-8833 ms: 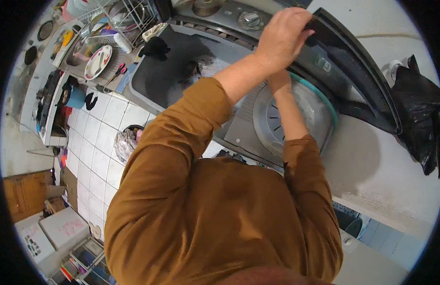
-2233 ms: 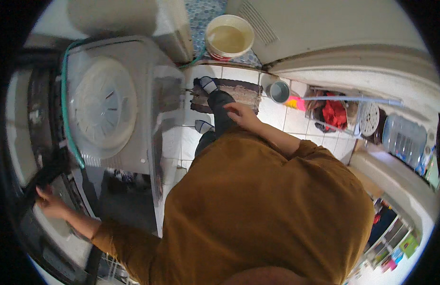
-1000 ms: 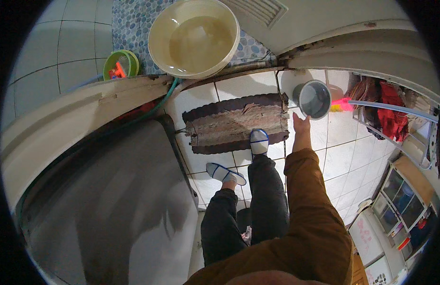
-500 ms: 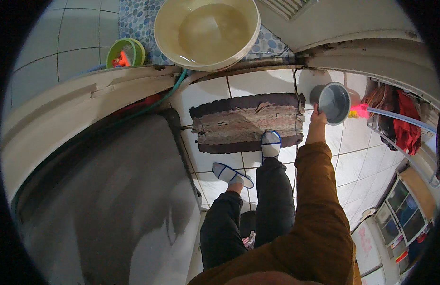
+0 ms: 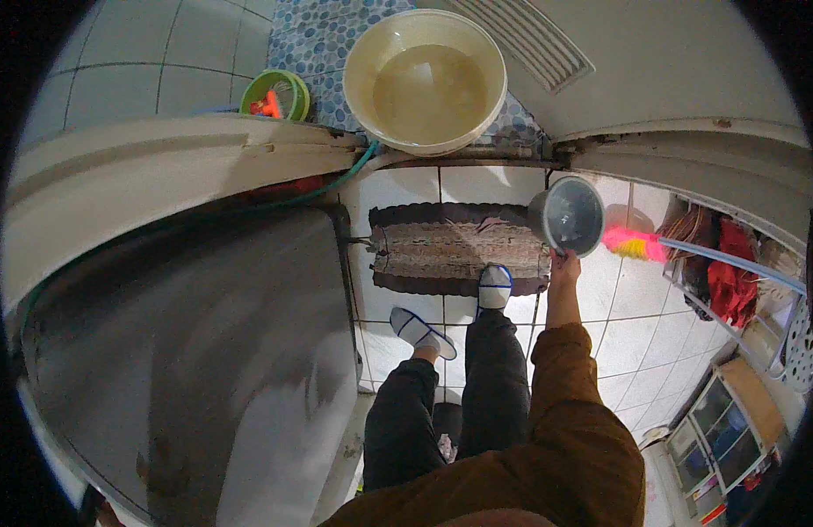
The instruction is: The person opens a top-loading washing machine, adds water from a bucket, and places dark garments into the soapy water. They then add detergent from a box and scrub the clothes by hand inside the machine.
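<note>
My right hand (image 5: 562,263) grips the near rim of a small round grey tub (image 5: 575,215). The tub hangs above the right end of a worn brown mat (image 5: 450,241), its open top facing up, and its inside looks wet or glossy. Beyond the doorway sill stands a large cream tub (image 5: 361,97) holding cloudy yellowish water (image 5: 428,92). My left hand does not show.
A green bucket (image 5: 303,98) with an orange object (image 5: 267,104) stands left of the cream tub. A green hose (image 5: 358,167) crosses the sill. To the right, a pink-and-yellow brush (image 5: 635,243) on a long pole juts out beside red cloth (image 5: 731,272). A large grey-topped surface (image 5: 274,351) fills the left.
The grey tub in my right hand has moved left, from beside the mat to over its right end. The whole view has shifted slightly, bringing more of the cream tub into sight.
</note>
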Motion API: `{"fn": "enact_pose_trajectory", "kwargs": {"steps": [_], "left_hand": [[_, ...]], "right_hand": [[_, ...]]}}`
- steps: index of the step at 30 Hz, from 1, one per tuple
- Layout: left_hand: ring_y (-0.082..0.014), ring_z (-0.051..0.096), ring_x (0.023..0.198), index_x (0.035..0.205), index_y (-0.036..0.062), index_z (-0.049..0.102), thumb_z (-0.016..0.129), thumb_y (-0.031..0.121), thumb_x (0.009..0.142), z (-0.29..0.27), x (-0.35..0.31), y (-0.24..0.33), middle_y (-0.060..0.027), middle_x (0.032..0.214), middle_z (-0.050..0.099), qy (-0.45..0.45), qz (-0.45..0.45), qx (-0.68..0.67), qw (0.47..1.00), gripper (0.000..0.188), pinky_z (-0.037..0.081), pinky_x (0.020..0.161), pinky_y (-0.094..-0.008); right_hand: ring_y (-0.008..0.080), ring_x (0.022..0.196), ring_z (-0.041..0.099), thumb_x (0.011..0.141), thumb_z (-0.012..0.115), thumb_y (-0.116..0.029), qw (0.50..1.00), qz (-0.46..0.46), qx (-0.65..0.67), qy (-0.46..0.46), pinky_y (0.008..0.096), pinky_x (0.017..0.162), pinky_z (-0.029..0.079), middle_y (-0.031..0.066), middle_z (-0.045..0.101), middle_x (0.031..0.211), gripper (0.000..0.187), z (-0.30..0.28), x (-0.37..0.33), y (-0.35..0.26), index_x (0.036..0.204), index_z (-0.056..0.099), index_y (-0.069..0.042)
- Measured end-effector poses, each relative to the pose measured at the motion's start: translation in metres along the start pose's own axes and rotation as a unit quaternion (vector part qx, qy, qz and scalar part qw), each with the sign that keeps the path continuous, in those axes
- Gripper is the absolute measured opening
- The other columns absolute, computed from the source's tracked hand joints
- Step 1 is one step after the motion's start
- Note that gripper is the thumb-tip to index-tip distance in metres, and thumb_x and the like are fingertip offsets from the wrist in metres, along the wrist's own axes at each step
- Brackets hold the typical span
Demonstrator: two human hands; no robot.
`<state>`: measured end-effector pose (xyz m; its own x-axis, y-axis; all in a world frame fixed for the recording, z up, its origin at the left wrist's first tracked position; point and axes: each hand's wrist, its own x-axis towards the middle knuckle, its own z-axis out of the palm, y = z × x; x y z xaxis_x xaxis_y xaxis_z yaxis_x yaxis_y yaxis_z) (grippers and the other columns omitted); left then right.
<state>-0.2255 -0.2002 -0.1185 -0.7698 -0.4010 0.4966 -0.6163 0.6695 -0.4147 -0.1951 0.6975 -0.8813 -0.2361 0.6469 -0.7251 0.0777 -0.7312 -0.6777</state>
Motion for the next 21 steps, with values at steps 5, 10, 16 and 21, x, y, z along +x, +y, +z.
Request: {"fn": "enact_pose_trajectory", "kwargs": {"steps": [5, 10, 16, 21], "left_hand": [[-0.0263, 0.062, 0.074, 0.093, 0.0046, 0.06, 0.041, 0.043, 0.087, 0.005, 0.014, -0.039, -0.0095, 0.076, 0.065, -0.011, 0.004, 0.011, 1.0, 0.043, 0.047, 0.067, -0.037], [-0.0265, 0.062, 0.074, 0.093, 0.0051, 0.06, 0.041, 0.043, 0.087, 0.015, -0.002, -0.125, -0.0098, 0.076, 0.065, -0.036, 0.022, 0.059, 0.997, 0.042, 0.047, 0.067, -0.0372], [-0.0182, 0.056, 0.061, 0.091, 0.0023, 0.06, 0.042, 0.037, 0.089, 0.038, -0.021, -0.122, -0.009, 0.068, 0.06, -0.115, -0.182, -0.212, 0.953, 0.039, 0.042, 0.057, -0.0316], [-0.0237, 0.06, 0.062, 0.088, 0.0022, 0.06, 0.047, 0.027, 0.088, -0.021, -0.045, -0.05, -0.0135, 0.069, 0.061, -0.051, -0.095, -0.148, 0.983, 0.028, 0.046, 0.057, -0.0353]], "right_hand": [[0.0304, 0.095, 0.052, 0.077, 0.055, -0.01, 0.99, 0.026, -0.083, -0.115, 0.0434, 0.074, 0.048, 0.0147, 0.05, 0.107, 0.041, -0.013, -0.031, -0.015, 0.114, 0.042, -0.001], [0.0283, 0.093, 0.055, 0.076, 0.056, -0.01, 0.966, 0.053, -0.153, -0.2, 0.0419, 0.072, 0.049, 0.0133, 0.054, 0.105, 0.036, 0.029, -0.138, -0.102, 0.11, 0.045, -0.002], [0.0209, 0.067, 0.062, 0.074, 0.052, -0.005, 0.903, 0.006, -0.347, -0.252, 0.0298, 0.049, 0.052, 0.01, 0.059, 0.091, 0.033, 0.055, -0.235, -0.2, 0.107, 0.048, -0.002], [0.0221, 0.068, 0.062, 0.072, 0.053, -0.006, 0.82, 0.044, -0.43, -0.375, 0.0306, 0.05, 0.055, 0.0127, 0.057, 0.092, 0.036, 0.13, -0.369, -0.296, 0.106, 0.047, 0.003]]}}
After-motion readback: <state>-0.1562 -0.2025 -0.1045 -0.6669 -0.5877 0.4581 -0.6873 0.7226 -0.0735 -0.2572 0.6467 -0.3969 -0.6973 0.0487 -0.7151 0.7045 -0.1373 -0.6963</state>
